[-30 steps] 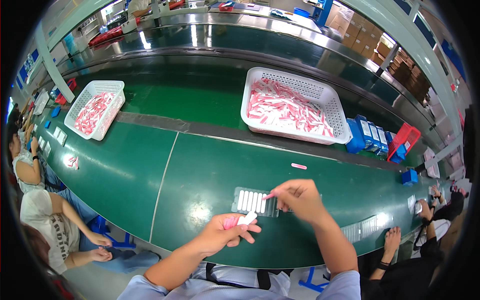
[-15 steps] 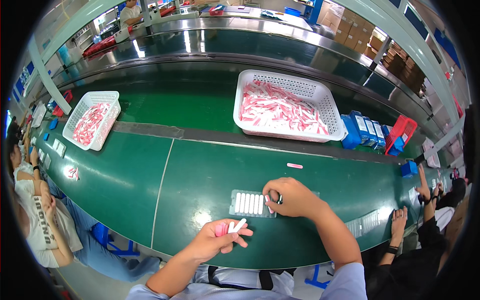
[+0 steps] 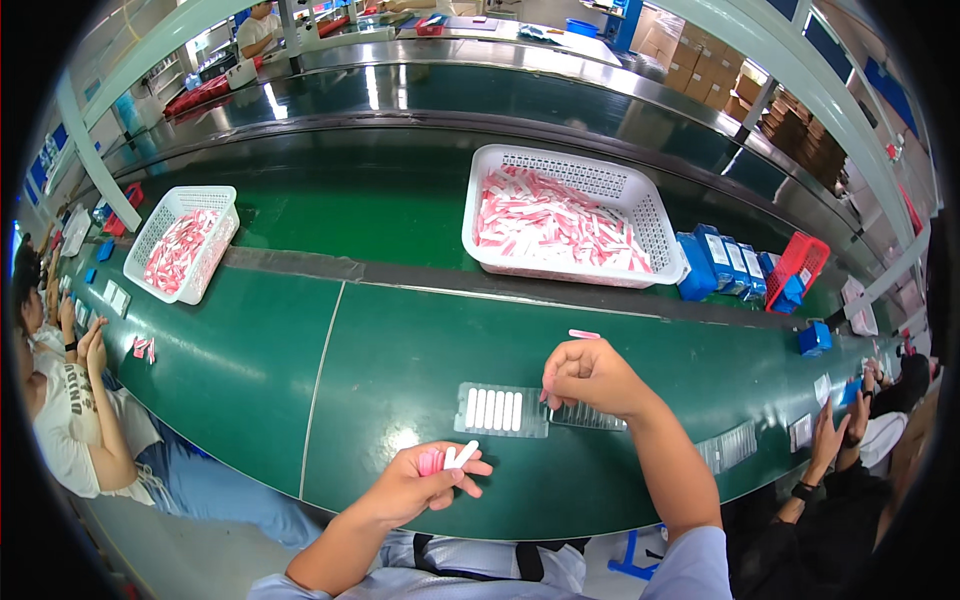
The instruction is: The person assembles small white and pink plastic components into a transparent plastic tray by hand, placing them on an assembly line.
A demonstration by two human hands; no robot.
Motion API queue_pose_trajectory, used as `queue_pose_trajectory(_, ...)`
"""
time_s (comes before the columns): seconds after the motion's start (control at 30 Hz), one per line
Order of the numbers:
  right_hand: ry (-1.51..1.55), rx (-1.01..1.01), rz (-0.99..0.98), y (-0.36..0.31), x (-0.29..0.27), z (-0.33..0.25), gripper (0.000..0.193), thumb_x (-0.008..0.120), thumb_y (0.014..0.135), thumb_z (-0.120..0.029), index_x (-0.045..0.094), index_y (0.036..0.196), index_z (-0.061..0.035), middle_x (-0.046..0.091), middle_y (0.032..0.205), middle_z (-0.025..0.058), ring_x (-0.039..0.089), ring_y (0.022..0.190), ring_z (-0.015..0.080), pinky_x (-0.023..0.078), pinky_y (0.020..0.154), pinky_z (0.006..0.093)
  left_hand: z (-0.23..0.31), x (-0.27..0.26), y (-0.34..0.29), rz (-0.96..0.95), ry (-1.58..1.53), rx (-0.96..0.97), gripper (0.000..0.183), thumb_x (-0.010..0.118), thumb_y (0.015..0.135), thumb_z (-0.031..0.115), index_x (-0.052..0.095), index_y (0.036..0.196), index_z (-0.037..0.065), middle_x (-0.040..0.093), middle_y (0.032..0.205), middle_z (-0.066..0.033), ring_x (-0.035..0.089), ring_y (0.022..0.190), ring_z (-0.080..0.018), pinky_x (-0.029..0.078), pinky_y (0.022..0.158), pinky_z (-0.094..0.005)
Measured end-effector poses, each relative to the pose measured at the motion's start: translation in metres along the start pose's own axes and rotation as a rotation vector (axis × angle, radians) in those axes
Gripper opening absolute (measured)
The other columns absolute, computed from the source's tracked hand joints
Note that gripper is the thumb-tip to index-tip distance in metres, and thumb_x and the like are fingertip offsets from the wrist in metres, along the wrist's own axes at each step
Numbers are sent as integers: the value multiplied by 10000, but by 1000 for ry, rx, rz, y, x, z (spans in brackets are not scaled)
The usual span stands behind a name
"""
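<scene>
My left hand [image 3: 428, 474] is closed round several small flat sticks, pink and white; two white ones [image 3: 460, 456] poke out between the fingers. Just beyond it lies a clear plastic tray [image 3: 532, 424] with a row of white sticks [image 3: 494, 409] in its slots; its right end shows bare plastic. My right hand [image 3: 594, 378] hovers at the tray's right edge, thumb and fingertips pinched together; whatever is between them is too small to tell. A second clear slotted tray [image 3: 592, 417] lies partly under that hand. Past its knuckles rests a single pink stick [image 3: 584, 334].
A large white basket [image 3: 655, 215] of pink and white sticks stands ahead, a smaller white basket [image 3: 222, 240] at left. Blue boxes [image 3: 722, 262] and a red basket [image 3: 797, 265] are at right. More clear trays [image 3: 728, 447] lie near a co-worker's hands [image 3: 828, 436].
My right hand has shifted slightly right and away from me, off the tray's right end, where a pink-and-white stick showed at its fingertips. The second clear tray now shows more. My left hand barely moved.
</scene>
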State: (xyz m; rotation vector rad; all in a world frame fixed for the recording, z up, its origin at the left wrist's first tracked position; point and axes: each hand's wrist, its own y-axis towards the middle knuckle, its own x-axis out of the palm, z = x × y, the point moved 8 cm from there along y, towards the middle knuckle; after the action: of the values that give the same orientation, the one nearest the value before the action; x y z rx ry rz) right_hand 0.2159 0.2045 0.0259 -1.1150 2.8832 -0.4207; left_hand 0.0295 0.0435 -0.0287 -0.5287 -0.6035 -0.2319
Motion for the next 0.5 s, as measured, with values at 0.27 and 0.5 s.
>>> queue_pose_trajectory(0.27, -358, 83, -127, 10, 16, 9, 76, 733, 877, -76, 683, 885, -20, 694, 724, 37, 601, 608, 56, 459, 556, 227, -2, 3, 0, -18, -14, -25, 311, 545, 996, -31, 549, 1305, -68, 673, 1240, -218, 715, 908, -189, 390, 516, -229)
queue_pose_trajectory(0.5, -823, -36, -41, 13, 17, 1, 262, 825, 810, -221, 702, 995, -82, 636, 715, 7, 606, 690, 135, 460, 698, 305, -6, 0, -1, -26, 0, -35, 321, 553, 994, -26, 556, 1313, -63, 672, 1242, -213, 715, 926, -197, 397, 534, -231)
